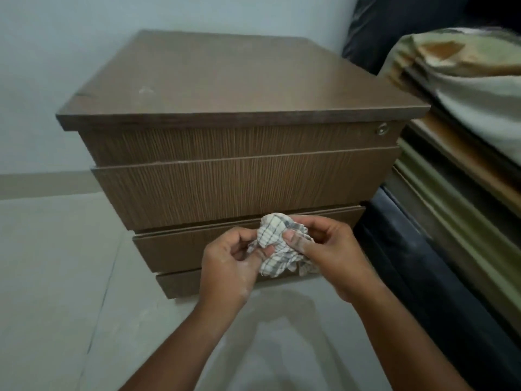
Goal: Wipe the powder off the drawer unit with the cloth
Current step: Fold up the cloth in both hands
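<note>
The checked cloth [277,246] is bunched between the closed left hand [228,263] and right hand [327,249] before the drawer unit [239,153], seemingly being readied; 1 faint powder smear [146,91] on top must be reached next.

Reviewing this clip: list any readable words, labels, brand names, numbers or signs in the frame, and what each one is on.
None: no readable text anywhere in the frame.
Drawer unit: plain wood grain, no label or brand; the small round lock shows no legible marking.
Cloth, bunched in the left hand and right hand: a check pattern only, no print.
Bedding on the right: a pattern, no lettering.
</note>
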Motion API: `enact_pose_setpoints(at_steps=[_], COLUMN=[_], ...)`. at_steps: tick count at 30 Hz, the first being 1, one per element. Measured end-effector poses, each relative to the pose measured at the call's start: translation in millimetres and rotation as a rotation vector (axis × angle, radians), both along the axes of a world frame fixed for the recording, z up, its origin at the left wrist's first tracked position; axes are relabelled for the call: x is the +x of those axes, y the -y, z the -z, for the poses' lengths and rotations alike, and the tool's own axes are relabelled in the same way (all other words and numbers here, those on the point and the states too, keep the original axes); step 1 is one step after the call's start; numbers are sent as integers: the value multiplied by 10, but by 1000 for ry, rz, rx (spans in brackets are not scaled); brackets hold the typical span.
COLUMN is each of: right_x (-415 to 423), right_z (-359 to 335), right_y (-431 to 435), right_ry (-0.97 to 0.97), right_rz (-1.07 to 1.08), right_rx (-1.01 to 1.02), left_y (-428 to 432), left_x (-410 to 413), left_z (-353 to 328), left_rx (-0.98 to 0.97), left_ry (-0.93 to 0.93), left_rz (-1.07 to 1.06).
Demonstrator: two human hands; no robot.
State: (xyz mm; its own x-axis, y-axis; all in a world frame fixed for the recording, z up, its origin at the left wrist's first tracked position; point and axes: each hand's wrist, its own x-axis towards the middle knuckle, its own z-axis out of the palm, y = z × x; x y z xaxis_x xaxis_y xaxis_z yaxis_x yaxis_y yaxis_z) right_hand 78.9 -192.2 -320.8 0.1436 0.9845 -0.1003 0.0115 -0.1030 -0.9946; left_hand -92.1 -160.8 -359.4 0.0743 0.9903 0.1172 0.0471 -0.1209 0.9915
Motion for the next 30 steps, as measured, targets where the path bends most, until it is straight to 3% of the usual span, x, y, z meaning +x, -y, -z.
enact_pose_setpoints(at_steps=[8,15,21,26,30], right_x=[372,795,1028,1192,1211], right_z=[-1382,-2440,-2710,-2500,-2268], right_y=[92,-320,-892,-1226,-1292], right_ry=[-29,20,137,407,1019], right_rz=[203,267,315,360,220], right_rx=[-66,-127,-159,-217,-94], left_y=[155,-166,-756,-1118,-1229], left_x=[617,1050,1383,1558,1629], left_z=[-1495,-2559,-2898,-2770,-2512], left_rx=[-158,-122,-71,44,216], left_ry=[88,-144,-325,-523,-1092], left_rz=[-22,21,-28,21,186])
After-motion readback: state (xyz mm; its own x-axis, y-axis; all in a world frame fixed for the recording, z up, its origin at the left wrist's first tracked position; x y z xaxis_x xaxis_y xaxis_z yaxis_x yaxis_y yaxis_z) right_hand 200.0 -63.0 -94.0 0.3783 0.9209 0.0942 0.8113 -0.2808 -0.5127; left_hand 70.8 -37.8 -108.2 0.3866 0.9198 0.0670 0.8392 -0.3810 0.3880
